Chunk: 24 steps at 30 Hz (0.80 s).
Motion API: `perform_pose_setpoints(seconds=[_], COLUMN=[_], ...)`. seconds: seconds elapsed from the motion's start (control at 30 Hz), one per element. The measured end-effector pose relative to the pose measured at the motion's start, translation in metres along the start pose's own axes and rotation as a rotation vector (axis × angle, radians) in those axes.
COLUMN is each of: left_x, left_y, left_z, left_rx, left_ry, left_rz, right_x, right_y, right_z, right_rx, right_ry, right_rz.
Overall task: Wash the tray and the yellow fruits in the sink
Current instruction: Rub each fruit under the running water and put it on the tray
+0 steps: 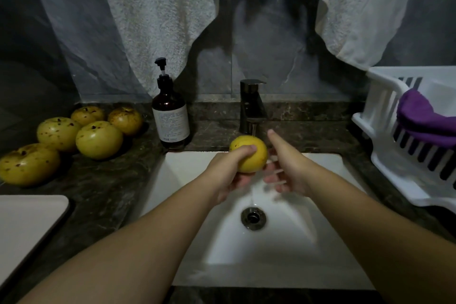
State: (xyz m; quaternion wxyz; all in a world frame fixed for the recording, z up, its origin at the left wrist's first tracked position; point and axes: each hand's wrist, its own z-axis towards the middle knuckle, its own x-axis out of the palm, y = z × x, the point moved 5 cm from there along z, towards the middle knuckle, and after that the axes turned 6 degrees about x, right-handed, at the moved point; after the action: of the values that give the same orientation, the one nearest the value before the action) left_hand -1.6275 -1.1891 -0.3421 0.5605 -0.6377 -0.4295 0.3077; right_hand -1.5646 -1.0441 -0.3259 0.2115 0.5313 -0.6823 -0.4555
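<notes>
Held fruit: a round, smooth yellow fruit [249, 154] sits under the faucet [252, 106], above the white sink [187, 168]; being round, it shows no long axis.
Left hand: the left hand [228, 173] grips the fruit from below, thumb on top.
Right hand: the right hand [287, 170] is spread beside the fruit, fingers blurred.
Water: a thin stream falls toward the metal drain [253, 218].
Other fruits: five speckled yellow-green fruits [98, 139] rest on the dark mottled stone counter [103, 192], left of the sink.
Tray: a pale flat tray [27, 227] with rounded corner lies at the lower left, cut off by the edge.
Soap: an amber pump bottle [170, 111] stands upright.
Rack: a white slotted plastic dish rack [385, 131], partly cropped, holds a purple cloth [424, 118].
</notes>
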Motion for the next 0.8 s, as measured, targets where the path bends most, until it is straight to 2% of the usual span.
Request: perform_pose_setpoints(seconds=[0.1, 0.17, 0.3, 0.4, 0.57, 0.7, 0.8], left_x=[0.004, 0.005, 0.007, 0.007, 0.006, 0.011, 0.01], left_y=[0.001, -0.001, -0.006, -0.008, -0.008, -0.01, -0.011], left_z=[-0.002, -0.005, -0.01, -0.011, -0.003, -0.003, -0.002], left_rx=[-0.007, -0.004, -0.013, -0.014, 0.106, 0.053, 0.063], left_ry=[0.072, 0.08, 0.093, 0.119, 0.072, 0.124, 0.142], left_rz=[0.012, 0.033, -0.012, -0.103, -0.078, -0.093, -0.063], right_x=[0.013, 0.021, 0.022, 0.017, 0.024, 0.013, 0.012], right_y=[-0.006, -0.006, 0.003, 0.009, 0.004, 0.011, 0.009], right_z=[-0.002, -0.003, -0.002, -0.005, -0.005, 0.0, -0.002], right_rx=[0.081, 0.087, -0.096, -0.272, -0.136, -0.31, -0.301], right_ry=[0.207, 0.265, 0.244, 0.152, 0.246, 0.096, 0.113], right_rz=[0.019, 0.059, 0.131, 0.019, 0.086, 0.043, -0.002])
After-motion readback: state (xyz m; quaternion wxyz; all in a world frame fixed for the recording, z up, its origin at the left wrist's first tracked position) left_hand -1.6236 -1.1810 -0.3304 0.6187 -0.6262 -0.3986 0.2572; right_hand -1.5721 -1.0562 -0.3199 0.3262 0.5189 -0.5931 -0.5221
